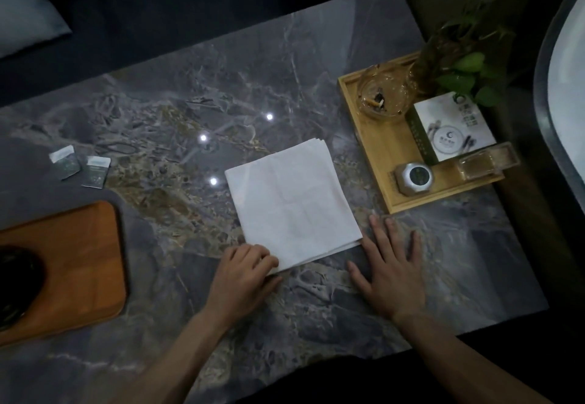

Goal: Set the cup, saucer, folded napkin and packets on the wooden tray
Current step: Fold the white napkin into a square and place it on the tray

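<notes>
A white folded napkin [289, 204] lies flat in the middle of the dark marble table [177, 112]. My left hand [245, 269] pinches the napkin's near left corner. My right hand [389, 266] rests flat on the table, fingers spread, just right of the napkin's near right corner. Two small packets [80, 166] lie side by side at the left. The brown wooden tray [79, 258] sits at the near left edge, with a dark round object [17, 280] on it, too dim to identify as cup or saucer.
A lighter wooden tray [376, 157] at the right holds a glass ashtray [384, 93], a white card box [456, 126], a small round tin [414, 177] and a clear box [486, 160]. A potted plant [465, 55] stands behind it. Cushions lie beyond the table.
</notes>
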